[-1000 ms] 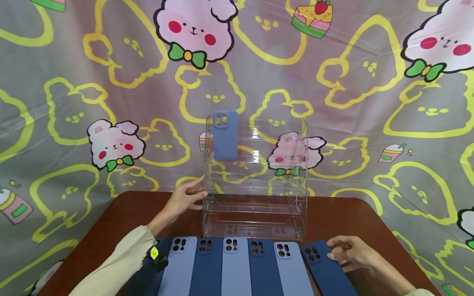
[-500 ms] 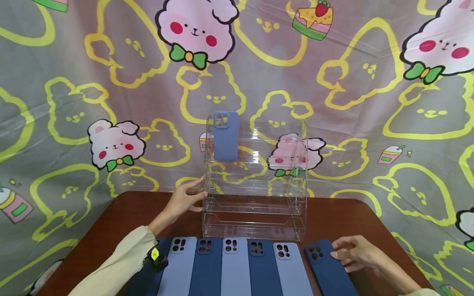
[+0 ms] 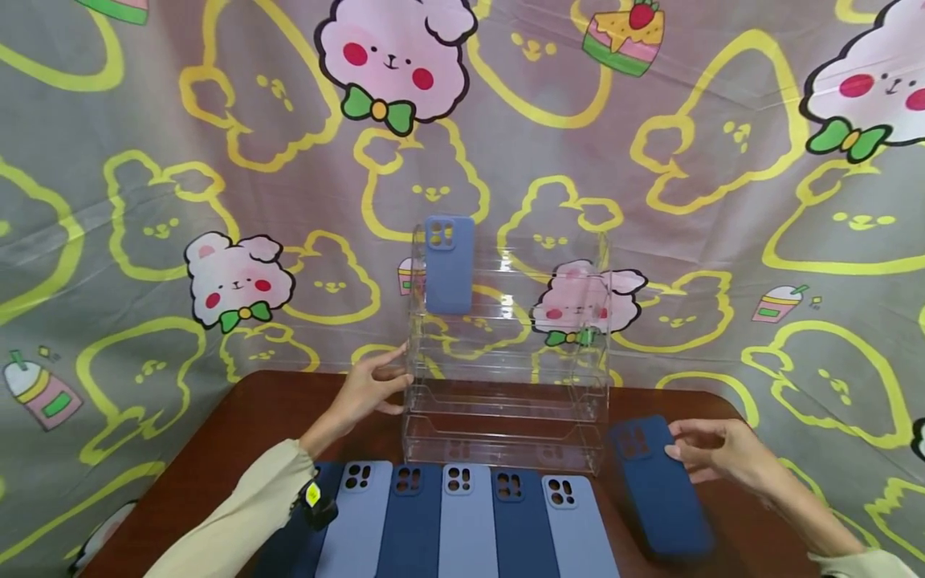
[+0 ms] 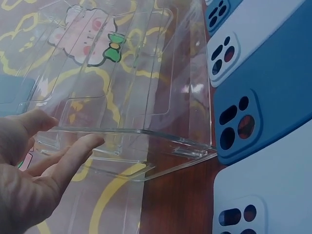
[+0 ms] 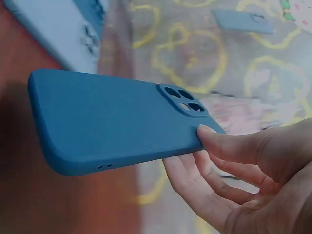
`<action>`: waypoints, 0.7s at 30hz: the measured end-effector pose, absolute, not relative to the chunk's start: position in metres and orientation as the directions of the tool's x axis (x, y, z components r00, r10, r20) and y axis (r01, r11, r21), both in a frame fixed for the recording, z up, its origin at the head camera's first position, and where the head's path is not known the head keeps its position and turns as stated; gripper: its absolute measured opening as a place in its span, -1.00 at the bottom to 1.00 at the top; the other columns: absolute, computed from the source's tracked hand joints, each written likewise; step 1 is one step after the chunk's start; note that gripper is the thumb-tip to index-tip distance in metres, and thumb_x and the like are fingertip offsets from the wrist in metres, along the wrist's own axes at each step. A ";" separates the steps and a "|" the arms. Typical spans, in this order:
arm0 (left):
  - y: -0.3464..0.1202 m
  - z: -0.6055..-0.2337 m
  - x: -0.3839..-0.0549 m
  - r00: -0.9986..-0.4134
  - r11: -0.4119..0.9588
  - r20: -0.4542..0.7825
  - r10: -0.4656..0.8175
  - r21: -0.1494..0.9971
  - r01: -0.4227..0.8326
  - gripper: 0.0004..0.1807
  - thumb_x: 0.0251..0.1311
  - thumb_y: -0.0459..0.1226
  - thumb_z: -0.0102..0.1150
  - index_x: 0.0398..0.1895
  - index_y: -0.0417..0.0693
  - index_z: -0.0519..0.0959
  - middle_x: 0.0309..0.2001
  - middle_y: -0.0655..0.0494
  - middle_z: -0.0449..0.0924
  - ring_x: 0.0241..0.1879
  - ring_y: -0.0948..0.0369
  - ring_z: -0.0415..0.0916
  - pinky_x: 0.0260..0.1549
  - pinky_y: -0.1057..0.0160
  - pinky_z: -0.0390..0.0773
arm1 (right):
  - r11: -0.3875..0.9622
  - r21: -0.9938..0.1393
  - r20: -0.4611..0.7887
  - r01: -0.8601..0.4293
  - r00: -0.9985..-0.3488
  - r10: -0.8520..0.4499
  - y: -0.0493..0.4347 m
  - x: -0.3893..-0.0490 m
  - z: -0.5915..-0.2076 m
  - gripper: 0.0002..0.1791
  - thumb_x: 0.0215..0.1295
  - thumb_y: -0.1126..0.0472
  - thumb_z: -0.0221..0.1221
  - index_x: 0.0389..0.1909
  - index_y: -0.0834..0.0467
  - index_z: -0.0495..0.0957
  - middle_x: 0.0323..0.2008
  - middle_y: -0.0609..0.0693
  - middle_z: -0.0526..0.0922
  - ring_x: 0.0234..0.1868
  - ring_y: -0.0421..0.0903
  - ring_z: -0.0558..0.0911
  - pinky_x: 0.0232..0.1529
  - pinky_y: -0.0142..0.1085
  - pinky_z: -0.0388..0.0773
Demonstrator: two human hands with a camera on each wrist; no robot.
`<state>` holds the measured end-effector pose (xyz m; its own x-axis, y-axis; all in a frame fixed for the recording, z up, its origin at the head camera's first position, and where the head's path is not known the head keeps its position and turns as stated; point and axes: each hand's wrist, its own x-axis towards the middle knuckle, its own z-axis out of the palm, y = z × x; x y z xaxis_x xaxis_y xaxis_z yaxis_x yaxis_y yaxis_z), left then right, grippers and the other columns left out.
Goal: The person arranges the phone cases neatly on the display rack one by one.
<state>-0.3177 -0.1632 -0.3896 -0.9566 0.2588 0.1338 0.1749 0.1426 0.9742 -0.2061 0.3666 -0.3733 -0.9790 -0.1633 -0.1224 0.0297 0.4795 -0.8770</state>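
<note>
My right hand (image 3: pixel 730 449) pinches a dark blue phone case (image 3: pixel 661 490) by its long edge, thumb on the back and fingers underneath. It hangs tilted over the table's right side; its camera cutouts show in the right wrist view. My left hand (image 3: pixel 368 389) rests against the left side of a clear tiered display rack (image 3: pixel 506 437). In the left wrist view, its thumb and fingers are spread and fairly straight at the side panel (image 4: pixel 141 131). A light blue phone case (image 3: pixel 450 277) stands upright in the rack's top tier, at the left.
A row of several phone cases, alternating dark blue (image 3: pixel 408 530) and light blue (image 3: pixel 466 530), lies along the front of the brown table (image 3: pixel 238 409), just before the rack. Behind the table hangs a cartoon-printed curtain (image 3: pixel 433 160).
My right hand has lifted the dark blue phone case off the table, at the right end of the row, and moved it up toward the rack. The left hand stays at the rack.
</note>
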 end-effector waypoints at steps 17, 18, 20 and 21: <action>-0.164 -0.392 -0.316 -0.958 0.158 0.150 0.246 0.968 0.193 -0.29 0.44 -0.39 0.24 0.61 -0.09 0.26 0.44 -0.48 0.32 0.30 -0.26 0.53 -0.29 -0.01 0.83 | 0.536 -0.809 0.332 -0.244 -0.941 0.072 0.334 -0.236 -0.283 -0.34 0.41 0.16 0.37 0.37 0.45 0.41 -0.24 -0.52 0.65 -0.31 -0.41 0.76 -0.32 -0.39 0.78; -0.163 -0.392 -0.315 -0.958 0.157 0.152 0.244 0.968 0.194 -0.29 0.44 -0.40 0.24 0.61 -0.09 0.26 0.44 -0.48 0.33 0.29 -0.26 0.53 -0.29 -0.01 0.83 | 0.528 -0.809 0.355 -0.259 -0.931 0.087 0.331 -0.239 -0.279 -0.36 0.41 0.15 0.38 0.35 0.42 0.43 -0.25 -0.53 0.65 -0.31 -0.42 0.76 -0.32 -0.40 0.77; -0.162 -0.393 -0.316 -0.955 0.155 0.161 0.248 0.967 0.203 -0.30 0.45 -0.40 0.23 0.61 -0.10 0.26 0.44 -0.49 0.33 0.29 -0.26 0.53 -0.29 -0.01 0.83 | 0.503 -0.815 0.390 -0.288 -0.914 0.108 0.326 -0.246 -0.267 -0.40 0.40 0.17 0.38 0.33 0.35 0.46 -0.25 -0.52 0.67 -0.31 -0.43 0.76 -0.32 -0.43 0.76; -0.162 -0.392 -0.316 -0.954 0.155 0.164 0.249 0.966 0.206 -0.30 0.45 -0.40 0.23 0.61 -0.10 0.26 0.43 -0.48 0.34 0.29 -0.25 0.53 -0.29 -0.01 0.83 | 0.492 -0.817 0.404 -0.301 -0.907 0.115 0.324 -0.250 -0.261 -0.42 0.40 0.17 0.38 0.33 0.33 0.47 -0.25 -0.51 0.68 -0.31 -0.42 0.76 -0.32 -0.44 0.76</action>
